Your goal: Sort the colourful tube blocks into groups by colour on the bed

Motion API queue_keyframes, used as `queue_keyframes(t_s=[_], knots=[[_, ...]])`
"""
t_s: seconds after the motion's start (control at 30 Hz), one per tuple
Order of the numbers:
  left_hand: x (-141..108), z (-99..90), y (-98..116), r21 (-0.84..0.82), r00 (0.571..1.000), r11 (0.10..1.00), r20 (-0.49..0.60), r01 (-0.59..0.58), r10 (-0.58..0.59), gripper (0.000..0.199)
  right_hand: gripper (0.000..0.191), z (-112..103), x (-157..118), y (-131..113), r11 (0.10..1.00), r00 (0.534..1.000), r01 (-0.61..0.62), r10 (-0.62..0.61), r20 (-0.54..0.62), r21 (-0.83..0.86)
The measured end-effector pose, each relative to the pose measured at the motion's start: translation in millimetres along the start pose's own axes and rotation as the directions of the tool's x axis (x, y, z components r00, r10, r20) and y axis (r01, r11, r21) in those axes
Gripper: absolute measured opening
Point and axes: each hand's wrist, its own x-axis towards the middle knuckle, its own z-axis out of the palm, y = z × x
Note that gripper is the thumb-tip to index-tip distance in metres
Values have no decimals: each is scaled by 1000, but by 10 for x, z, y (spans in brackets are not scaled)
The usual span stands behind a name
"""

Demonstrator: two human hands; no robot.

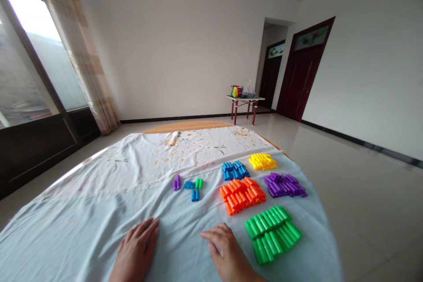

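My left hand (137,244) lies flat on the pale blue cloth, fingers stretched forward and nothing in them. Also on the cloth, my right hand (224,246) has its fingers loosely bent with the index finger pointing left, and I see nothing held. Nearest to it on the right is a pile of short green plastic tubes (272,233). Beyond lie piles of orange tubes (243,194), blue tubes (233,170), purple tubes (286,185) and yellow tubes (262,161). Ahead, between the hands, sit small pairs: purple (176,182), green (199,183) and two blue (195,195).
A white flowered cloth (139,158) covers the round table's far part, whose bare wooden edge (191,126) shows. A small crumpled item (173,138) lies there. Across the room, a small table (246,98) bears a colourful bag (236,91) and a clear plastic bag (249,89).
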Motion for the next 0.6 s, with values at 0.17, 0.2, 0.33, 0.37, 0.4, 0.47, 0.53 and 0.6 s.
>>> queue_keyframes(t_s=[0.17, 0.2, 0.33, 0.37, 0.4, 0.47, 0.53, 0.6], knots=[[-24, -25, 46, -7, 1000, 1000, 4, 10, -10, 46, 18, 73, 641, -129, 983, 987, -141, 130, -98, -117], [-29, -34, 56, -6, 1000, 1000, 10, 12, -12, 46, 16, 105, 777, -114, 968, 979, -192, 178, -97, -165], [-37, -57, 80, -4, 999, 999, 30, 34, -33, 47, 19, 255, 1145, 27, 893, 939, -343, 326, -107, -292], [-36, -55, 79, -4, 999, 999, 30, 36, -36, 47, 22, 292, 1186, 62, 877, 929, -369, 350, -116, -307], [-34, -50, 75, -5, 999, 999, 27, 36, -36, 47, 25, 325, 1212, 92, 861, 920, -391, 371, -123, -324], [-27, -30, 58, -6, 999, 999, 17, 35, -35, 47, 27, 379, 1235, 125, 838, 909, -416, 398, -126, -354], [-16, -8, 33, -9, 999, 1000, 16, 29, -29, 47, 26, 407, 1241, 129, 830, 909, -414, 401, -115, -373], [-1, 11, 6, -10, 999, 1000, 23, 22, -21, 48, 25, 403, 1236, 116, 835, 915, -398, 391, -100, -381]])
